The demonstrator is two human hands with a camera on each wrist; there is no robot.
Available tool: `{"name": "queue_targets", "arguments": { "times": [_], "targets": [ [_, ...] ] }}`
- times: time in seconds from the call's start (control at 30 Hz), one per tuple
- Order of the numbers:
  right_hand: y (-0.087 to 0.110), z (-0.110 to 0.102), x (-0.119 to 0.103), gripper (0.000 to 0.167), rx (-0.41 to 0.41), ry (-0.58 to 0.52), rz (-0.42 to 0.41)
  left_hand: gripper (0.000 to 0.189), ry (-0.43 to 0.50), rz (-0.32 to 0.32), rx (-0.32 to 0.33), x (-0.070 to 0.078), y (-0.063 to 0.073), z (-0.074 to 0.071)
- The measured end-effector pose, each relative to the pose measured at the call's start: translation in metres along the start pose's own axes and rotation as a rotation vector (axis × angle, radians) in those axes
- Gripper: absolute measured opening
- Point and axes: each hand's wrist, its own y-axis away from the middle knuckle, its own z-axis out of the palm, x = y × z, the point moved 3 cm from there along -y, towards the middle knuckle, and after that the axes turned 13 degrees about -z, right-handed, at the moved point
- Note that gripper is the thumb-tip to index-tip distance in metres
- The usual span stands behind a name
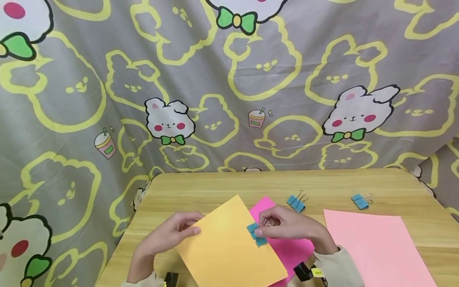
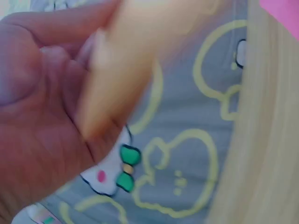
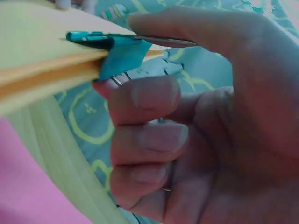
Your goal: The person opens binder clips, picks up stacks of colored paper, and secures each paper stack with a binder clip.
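A stack of yellow-orange paper (image 1: 229, 247) is held tilted above the table. Its left edge is gripped by my left hand (image 1: 173, 235), thumb on top and fingers behind. At the opposite edge, my right hand (image 1: 288, 228) pinches a blue binder clip (image 1: 261, 241) by its wire handles. In the right wrist view the clip's body (image 3: 125, 58) sits across the paper's edge, with one lip lying on the top face. The thumb presses the upper handle while the other fingers curl below. Magenta paper (image 1: 294, 251) shows partly from beneath the yellow-orange stack.
Two more blue binder clips lie further back on the wooden table (image 1: 201, 185), one clip (image 1: 296, 203) behind the right hand and another clip (image 1: 360, 201) to the right. Light pink paper (image 1: 380, 247) lies at the right. A patterned grey curtain (image 1: 215, 79) hangs behind the table.
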Motion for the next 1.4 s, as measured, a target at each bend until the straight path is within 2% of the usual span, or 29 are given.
{"name": "queue_targets", "arguments": {
  "times": [0.1,0.2,0.3,0.47,0.67,0.77,0.93,1.03,1.13,1.27,1.4],
  "targets": [
    [-0.005,0.007,0.001,0.025,0.018,0.034,0.011,0.023,-0.062,-0.006,-0.001,0.008,-0.001,0.009],
    [-0.010,0.013,0.002,0.024,0.019,0.024,0.007,0.017,-0.033,0.018,-0.033,0.009,-0.005,0.017],
    [-0.013,0.017,-0.001,0.024,0.021,0.017,0.006,0.021,-0.038,0.026,-0.033,0.007,-0.009,0.020],
    [-0.013,0.014,-0.005,0.017,0.085,0.095,0.046,0.019,-0.110,0.052,0.053,0.006,-0.010,0.019],
    [-0.007,0.004,-0.006,0.049,0.164,0.177,0.069,0.023,-0.144,0.085,0.136,0.000,-0.008,0.008],
    [0.000,-0.007,-0.006,0.051,0.259,0.246,0.067,0.025,-0.103,0.069,0.169,-0.007,-0.004,-0.002],
    [0.016,-0.030,-0.004,0.033,0.481,0.427,0.136,0.033,0.014,-0.002,0.229,-0.020,0.004,-0.020],
    [0.025,-0.041,-0.003,0.025,0.582,0.531,0.164,0.035,0.030,-0.040,0.282,-0.028,0.007,-0.030],
    [0.032,-0.050,0.000,0.024,0.667,0.637,0.179,0.037,0.036,-0.071,0.320,-0.035,0.009,-0.036],
    [0.039,-0.057,0.007,0.029,0.756,0.781,0.199,0.037,0.075,-0.085,0.369,-0.047,0.013,-0.044],
    [0.045,-0.061,0.016,0.035,0.789,0.846,0.246,0.039,0.118,-0.120,0.445,-0.059,0.019,-0.052]
  ]
}}
